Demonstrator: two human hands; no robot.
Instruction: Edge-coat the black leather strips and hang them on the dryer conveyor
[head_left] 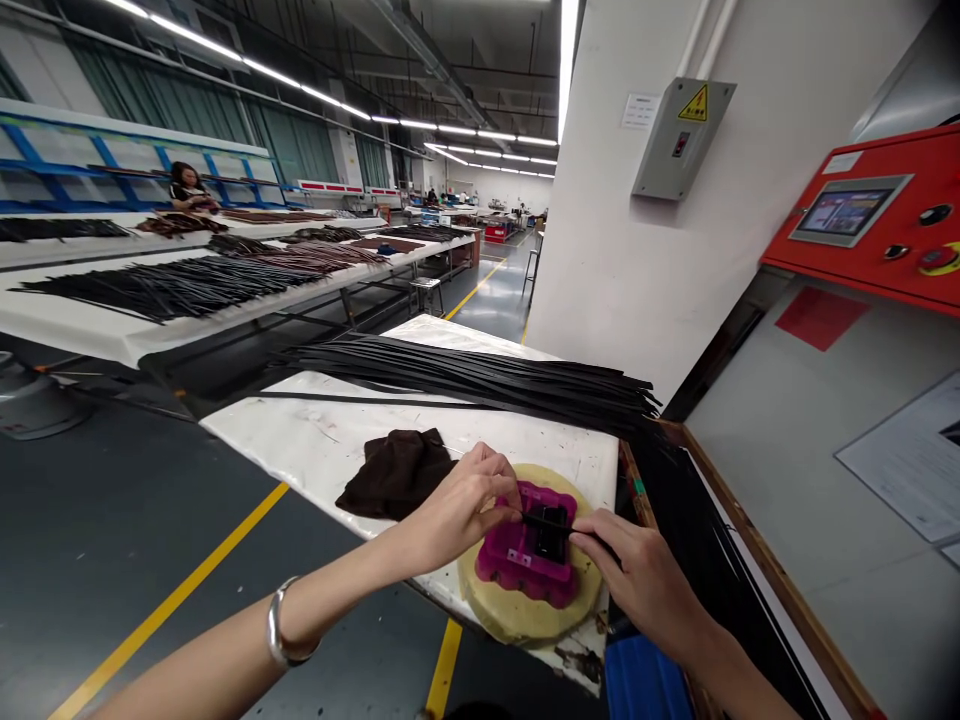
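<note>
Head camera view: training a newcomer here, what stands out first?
A bright magenta holder on a round yellow pad sits up front, between the left hand and right hand, which grip a black strip. Behind, long black strips lie across the white table. A red control panel fills the upper right.

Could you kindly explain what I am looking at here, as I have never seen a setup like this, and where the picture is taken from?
This is one picture from a camera worn on a person's head, looking forward and down, so the arms reach in from below. The hands are the person's own: the left hand and right hand both pinch a narrow black strip over a magenta plastic holder, which sits on a round yellowish pad. On the white table lie a dark brown cloth and a long bundle of black strips.
</note>
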